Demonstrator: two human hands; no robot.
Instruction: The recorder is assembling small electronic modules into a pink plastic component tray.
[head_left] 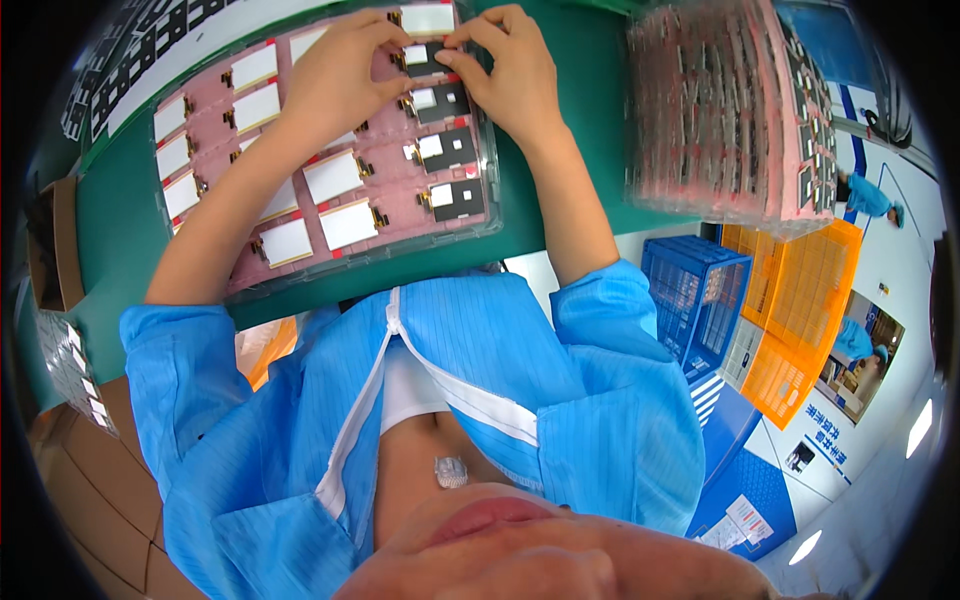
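While L hand [345, 85] & R hand [515, 90] are resting fingers curled, pinch unclear, at flat black-white rect. module [429, 60], uneven pressing'd be risking bent gold-coloured tab [398, 59].

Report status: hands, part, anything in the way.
Left hand, right hand flank black-and-white part; grip unclear. Part in pink tray, right-hand column. Tray stack off right, apart from both hands.

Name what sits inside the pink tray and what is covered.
The pink tray holds white panels and, along its right side, black-and-white pieces. The left hand and forearm cover part of it; whatever lies beneath them cannot be seen.
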